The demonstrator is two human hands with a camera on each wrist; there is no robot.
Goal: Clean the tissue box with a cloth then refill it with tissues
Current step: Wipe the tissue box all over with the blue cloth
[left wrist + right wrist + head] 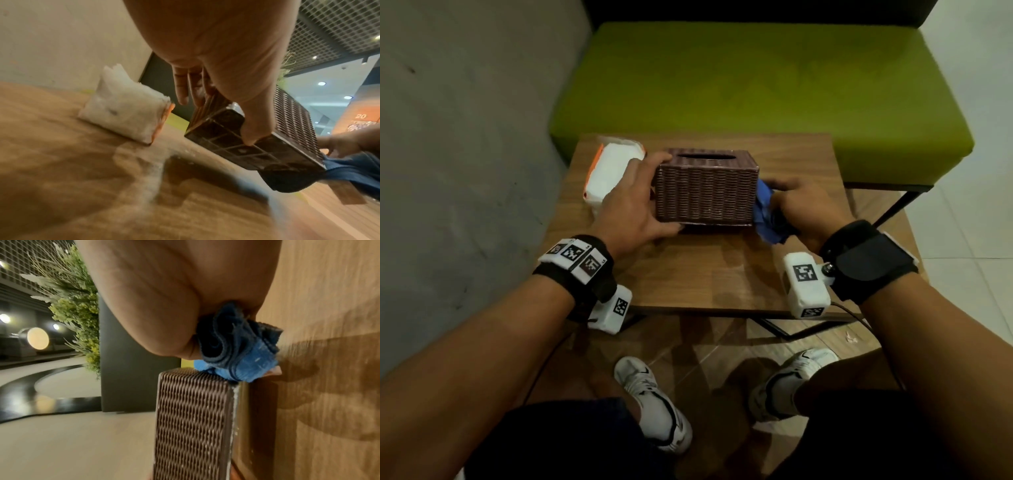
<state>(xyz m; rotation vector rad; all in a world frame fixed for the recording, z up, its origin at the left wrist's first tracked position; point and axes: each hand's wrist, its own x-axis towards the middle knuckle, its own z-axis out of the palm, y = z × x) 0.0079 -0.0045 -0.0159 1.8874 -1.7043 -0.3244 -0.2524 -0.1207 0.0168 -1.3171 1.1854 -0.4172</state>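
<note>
A brown woven tissue box (705, 190) with an oval slot on top is tilted up off the wooden table (709, 274). My left hand (633, 202) grips its left end, thumb under the front bottom edge, fingers over the top. The left wrist view shows the tissue box (287, 123) lifted, its gridded underside exposed. My right hand (801, 209) holds a bunched blue cloth (768, 214) against the box's right end. In the right wrist view the blue cloth (240, 352) presses on the end of the tissue box (191, 418). A white tissue pack (611, 171) with orange trim lies left of the box.
A green upholstered bench (756, 89) stands behind the table. A grey wall (465, 137) runs along the left. The tissue pack (127, 110) sits close beside my left hand. My feet in white shoes (654, 401) are on the floor below the table's near edge.
</note>
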